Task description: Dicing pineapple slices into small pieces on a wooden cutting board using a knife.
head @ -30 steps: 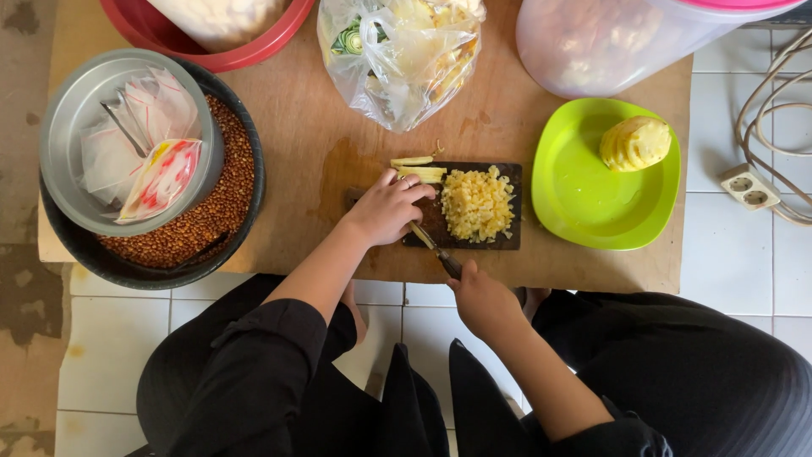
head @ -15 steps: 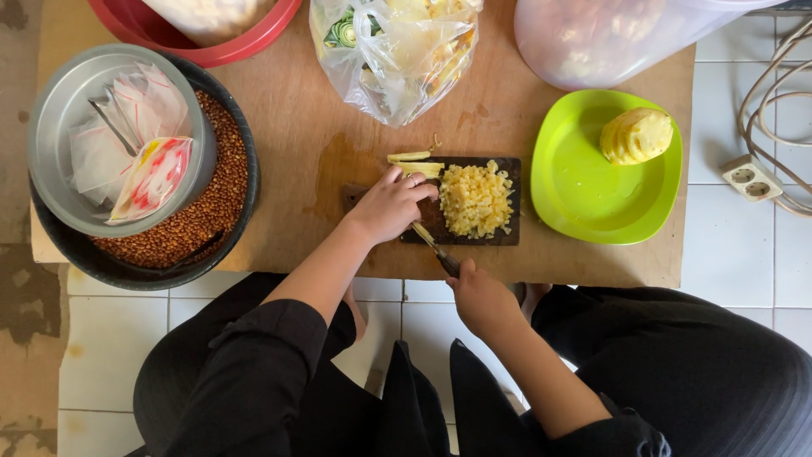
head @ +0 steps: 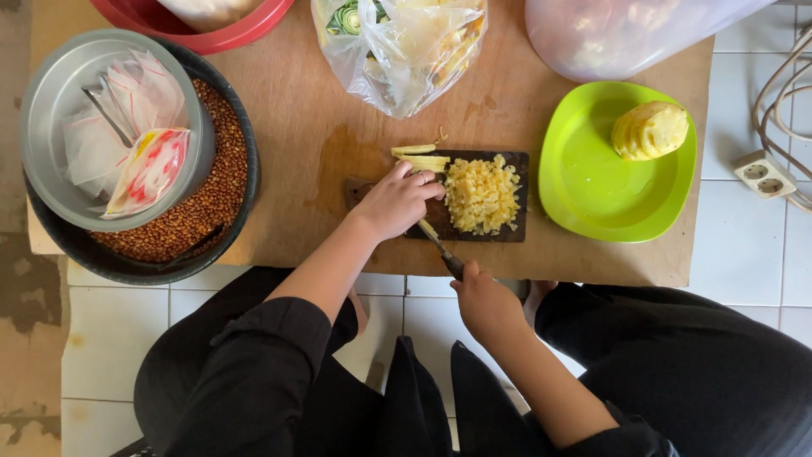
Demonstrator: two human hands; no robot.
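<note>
Head view, looking straight down. Left hand (head: 397,201) lies palm-down on the dark cutting board (head: 507,230), fingers curled over the yellow strips (head: 420,158) at the board's far-left corner, pinning them. Right hand (head: 484,298) is at the near edge of the bench (head: 296,144), closed around the handle of a knife (head: 436,245); the blade runs up and left, going under the left hand's fingers (tip hidden, can't tell whether it touches the strips). The two hands are apart, joined only by the knife line.

The diced yellow pile (head: 482,195) sits mid-board, just beside the left hand's fingertips. Board lies flat on the wooden bench, roughly centre.

Around it: lime green plate (head: 592,190) right of the board, close but not touching, carrying a peeled yellow pineapple piece (head: 650,129) at its far right. Clear plastic bag (head: 402,46) of greens and scraps beyond the board. Large translucent container (head: 626,34) at far right. Red basin (head: 216,25) at the far left edge. Black tub of brown grains (head: 211,203) on the left, with a metal bowl (head: 51,110) resting on top holding plastic packets. White power strip (head: 765,173) on the tiled floor, right side.
</note>
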